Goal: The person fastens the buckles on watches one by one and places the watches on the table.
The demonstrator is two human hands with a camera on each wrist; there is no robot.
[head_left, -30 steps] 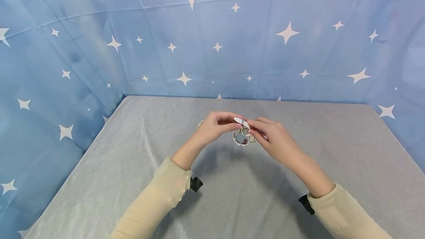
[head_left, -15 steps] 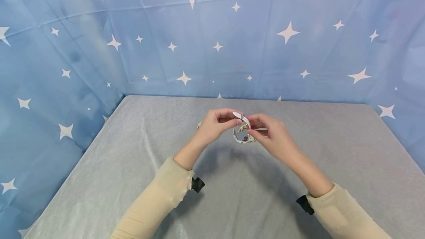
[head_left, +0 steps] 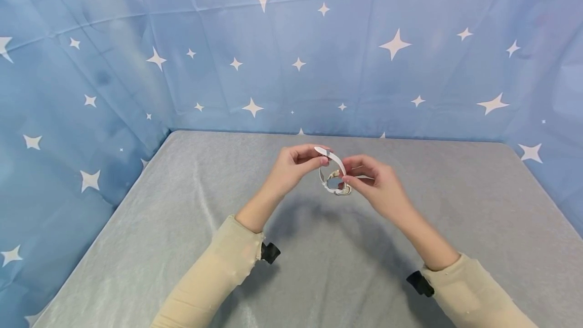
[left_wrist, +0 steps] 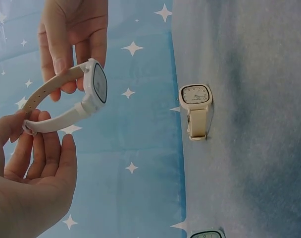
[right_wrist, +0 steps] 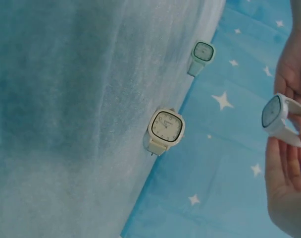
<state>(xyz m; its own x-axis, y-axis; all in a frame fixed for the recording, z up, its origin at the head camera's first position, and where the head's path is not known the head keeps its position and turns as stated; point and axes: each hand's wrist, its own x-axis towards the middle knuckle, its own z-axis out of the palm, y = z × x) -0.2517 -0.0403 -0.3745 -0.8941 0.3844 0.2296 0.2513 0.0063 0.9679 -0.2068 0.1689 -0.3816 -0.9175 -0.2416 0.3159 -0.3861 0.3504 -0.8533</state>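
A white wristwatch [head_left: 338, 161], its strap bent into a loop, hangs in the air between both hands. My left hand [head_left: 289, 168] pinches the strap at its buckle end, as the left wrist view shows up close. From the other side, my right hand [head_left: 380, 183] holds the strap between thumb and fingers, nearer the watch case [left_wrist: 95, 88]. The dial faces away from me. Whether the strap tail is fully threaded cannot be made out. Below stands a cream watch [right_wrist: 166, 126], and further left a pale green watch [right_wrist: 203, 51], both on the cloth.
Grey cloth covers the table [head_left: 291, 267]. A blue curtain [head_left: 273, 65] with white stars closes off the back and the sides. Both watches on the table stand near its far edge, beneath and beyond my hands.
Both hands have shifted a little, the left one slightly up and to the left. More of the white watch's strap loop now shows between them, and its tip has risen.
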